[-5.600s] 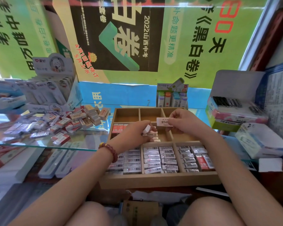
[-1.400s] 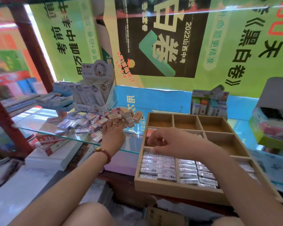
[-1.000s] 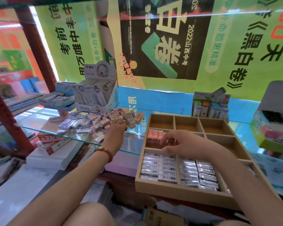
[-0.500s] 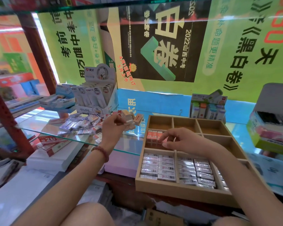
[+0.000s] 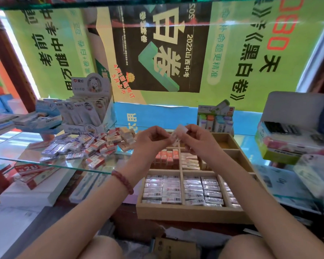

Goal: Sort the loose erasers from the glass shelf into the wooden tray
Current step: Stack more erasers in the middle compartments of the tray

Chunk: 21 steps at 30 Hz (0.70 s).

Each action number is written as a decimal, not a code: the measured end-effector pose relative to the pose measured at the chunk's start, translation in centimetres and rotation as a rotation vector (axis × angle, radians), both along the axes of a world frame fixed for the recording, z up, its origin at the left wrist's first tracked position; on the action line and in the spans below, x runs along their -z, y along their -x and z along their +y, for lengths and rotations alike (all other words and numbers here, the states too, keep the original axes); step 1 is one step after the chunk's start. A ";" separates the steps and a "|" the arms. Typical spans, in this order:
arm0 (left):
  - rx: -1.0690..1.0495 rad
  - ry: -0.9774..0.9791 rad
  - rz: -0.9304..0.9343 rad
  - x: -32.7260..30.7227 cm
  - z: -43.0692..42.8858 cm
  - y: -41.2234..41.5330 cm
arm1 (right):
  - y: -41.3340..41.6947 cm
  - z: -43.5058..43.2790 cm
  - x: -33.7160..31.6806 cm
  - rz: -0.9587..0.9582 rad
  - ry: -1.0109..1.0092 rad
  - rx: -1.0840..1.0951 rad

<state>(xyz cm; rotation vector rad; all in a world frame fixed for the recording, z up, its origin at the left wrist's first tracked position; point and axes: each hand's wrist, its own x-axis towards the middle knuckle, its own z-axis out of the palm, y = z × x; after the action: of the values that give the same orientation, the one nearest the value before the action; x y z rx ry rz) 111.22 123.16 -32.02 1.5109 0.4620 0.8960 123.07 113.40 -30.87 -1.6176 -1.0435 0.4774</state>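
A pile of loose erasers [image 5: 86, 146] in red, white and purple sleeves lies on the glass shelf [image 5: 22, 146] at the left. The wooden tray [image 5: 191, 212] with its compartments stands to the right; its near cells hold rows of erasers, a middle cell holds red ones [image 5: 166, 156]. Above the tray's back cells my left hand [image 5: 151, 137] and my right hand [image 5: 196, 137] meet. Both pinch small white erasers [image 5: 178, 133] held between them; how many I cannot tell.
A white display box of correction tapes [image 5: 90, 109] stands behind the pile. Small bottles in a box [image 5: 215, 120] stand behind the tray. Open boxes [image 5: 288, 135] are stacked at the right. Books and red 2B packs [image 5: 32, 172] lie under the shelf.
My left hand has left the eraser pile and come right with an eraser. My right hand has risen from the tray's middle cell to meet it above the tray.
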 end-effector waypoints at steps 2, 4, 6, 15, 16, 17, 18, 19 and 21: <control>-0.010 -0.122 0.061 0.1 -0.8 -1.0 | -1.0 -0.8 -0.2 0.005 -0.023 0.060; 0.012 -0.268 0.129 0.4 -1.6 -1.9 | -2.3 -1.6 -0.1 0.020 -0.047 0.151; 0.064 -0.438 0.225 0.9 -2.1 -2.5 | -3.9 -2.2 0.2 -0.018 -0.046 0.298; 0.110 -0.926 0.635 4.2 -1.0 -3.9 | -5.0 -1.7 3.4 -0.436 0.351 0.296; 0.118 -0.962 0.652 4.3 -0.8 -3.9 | -4.9 -1.4 3.6 -0.487 0.386 0.293; 0.131 -0.986 0.673 4.4 -0.8 -3.9 | -4.8 -1.1 3.7 -0.533 0.418 0.304; 0.140 -1.001 0.688 4.5 -0.7 -3.9 | -4.7 -0.8 3.7 -0.573 0.441 0.319; 0.144 -1.009 0.697 4.6 -0.6 -3.9 | -4.7 -0.6 3.8 -0.602 0.455 0.334; 0.140 -1.019 0.702 4.8 -0.6 -4.0 | -4.7 -0.2 3.8 -0.632 0.469 0.358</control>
<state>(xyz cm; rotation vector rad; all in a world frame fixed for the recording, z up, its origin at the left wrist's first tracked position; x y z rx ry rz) 115.19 122.56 -36.80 2.7848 0.3933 0.4478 127.77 113.25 -34.64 -2.4125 -1.1028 -0.0576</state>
